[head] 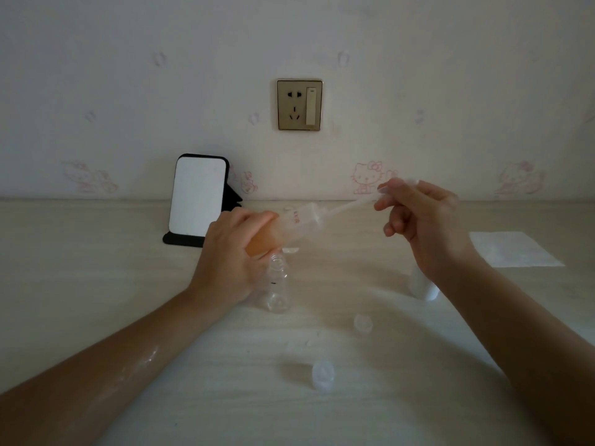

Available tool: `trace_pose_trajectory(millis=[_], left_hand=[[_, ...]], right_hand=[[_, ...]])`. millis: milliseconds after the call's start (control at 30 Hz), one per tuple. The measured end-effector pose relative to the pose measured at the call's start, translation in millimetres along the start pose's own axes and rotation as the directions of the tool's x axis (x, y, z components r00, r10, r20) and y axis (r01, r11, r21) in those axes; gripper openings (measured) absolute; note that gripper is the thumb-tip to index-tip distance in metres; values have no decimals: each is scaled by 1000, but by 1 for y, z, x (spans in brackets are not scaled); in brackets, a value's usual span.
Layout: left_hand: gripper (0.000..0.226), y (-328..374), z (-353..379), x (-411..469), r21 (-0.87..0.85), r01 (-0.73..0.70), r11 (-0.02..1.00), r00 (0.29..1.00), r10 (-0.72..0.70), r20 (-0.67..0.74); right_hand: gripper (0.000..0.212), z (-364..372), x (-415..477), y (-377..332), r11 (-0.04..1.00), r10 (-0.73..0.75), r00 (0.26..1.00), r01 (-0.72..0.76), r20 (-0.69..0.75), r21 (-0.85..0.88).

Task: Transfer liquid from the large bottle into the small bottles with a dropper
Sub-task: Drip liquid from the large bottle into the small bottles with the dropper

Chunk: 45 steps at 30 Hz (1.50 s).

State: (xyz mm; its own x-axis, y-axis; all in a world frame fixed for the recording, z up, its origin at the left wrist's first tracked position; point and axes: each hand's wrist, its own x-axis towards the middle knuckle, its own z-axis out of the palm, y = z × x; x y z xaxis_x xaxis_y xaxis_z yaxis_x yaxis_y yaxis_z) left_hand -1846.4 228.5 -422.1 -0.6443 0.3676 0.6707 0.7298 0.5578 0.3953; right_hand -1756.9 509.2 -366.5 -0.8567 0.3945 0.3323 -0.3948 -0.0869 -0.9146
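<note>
Pale table (pixel 96 268), hands (pixel 231 252) (pixel 428 226) holding large bottle (pixel 291 226), dropper (pixel 349 207)

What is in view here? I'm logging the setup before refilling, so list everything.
large bottle: one, clear with orange liquid, tilted in left hand
dropper: one, clear, from large bottle's mouth to right hand
small clear bottle: one, uncapped, upright under large bottle
white bottle: one, behind right wrist
loose caps: at least two, translucent, near table
panel on stand: one, white on black, back left
paper sheet: one, white, far right
wall socket: one, gold-framed, wall
table: one, pale wood
left hand: grips large bottle
right hand: pinches dropper
</note>
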Motion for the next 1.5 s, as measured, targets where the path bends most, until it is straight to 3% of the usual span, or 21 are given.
trace_pose_trajectory(millis=[267,500,1000,1267,1500], left_hand=[[53,-5,4,-1,22,-116,993,993,117,-20],[53,-2,3,-1,12,-122,992,992,123,-22],[52,0,2,-1,-7,-100,995,995,99,-23],[53,2,0,-1,-25,-60,998,998,60,-27],[52,0,-4,4,-41,79,996,994,-82,-70]], right_hand=[[20,20,-16,15,994,32,996,-24,77,-109],[18,23,-18,15,990,41,999,-39,18,-132],[19,18,-16,13,997,29,998,-24,64,-76],[17,15,-14,8,999,38,999,-39,39,28],[17,-2,-1,-14,975,52,992,-25,-119,219]])
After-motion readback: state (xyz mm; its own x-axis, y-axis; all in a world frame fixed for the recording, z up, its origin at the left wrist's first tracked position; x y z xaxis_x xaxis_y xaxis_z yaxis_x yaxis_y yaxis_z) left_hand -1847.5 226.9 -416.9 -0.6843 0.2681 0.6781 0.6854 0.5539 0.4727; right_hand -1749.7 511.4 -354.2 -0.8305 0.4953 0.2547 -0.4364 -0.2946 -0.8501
